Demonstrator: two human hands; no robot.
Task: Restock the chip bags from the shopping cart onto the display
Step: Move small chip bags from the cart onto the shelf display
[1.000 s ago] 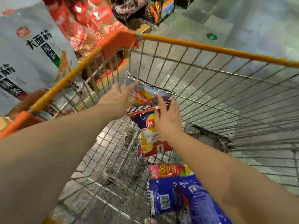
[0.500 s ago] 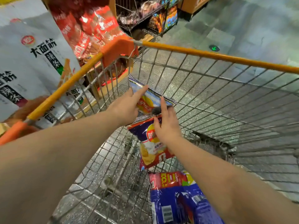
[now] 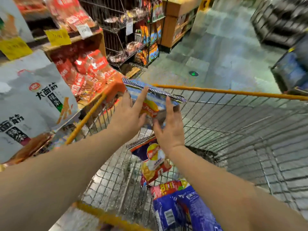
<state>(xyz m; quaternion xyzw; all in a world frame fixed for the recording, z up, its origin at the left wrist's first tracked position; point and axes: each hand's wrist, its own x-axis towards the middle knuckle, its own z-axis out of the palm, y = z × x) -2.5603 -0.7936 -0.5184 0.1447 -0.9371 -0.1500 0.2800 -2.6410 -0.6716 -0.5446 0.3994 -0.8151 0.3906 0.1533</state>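
A blue-and-yellow chip bag (image 3: 155,100) with a striped top seam hangs at the height of the shopping cart's orange rim (image 3: 233,92). My left hand (image 3: 130,114) holds the bag from its left side, index finger stretched across the front. From the right, my right hand (image 3: 170,130) touches its lower edge with straight fingers. Lower in the cart lie a purple-and-red chip bag (image 3: 155,162) and a blue bag (image 3: 175,207). The display (image 3: 73,45) stands left of the cart, with red snack bags (image 3: 90,69) on it.
Large white bags (image 3: 33,100) with black lettering lean at the near left against the cart. Wire racks (image 3: 126,40) of snacks and a wooden shelf unit (image 3: 176,22) stand beyond. Grey tiled floor (image 3: 225,47) lies ahead, and dark stock fills the far right.
Both hands have lifted the blue-and-yellow chip bag from inside the cart up to rim height. The view has tilted up, showing more of the shelves and aisle.
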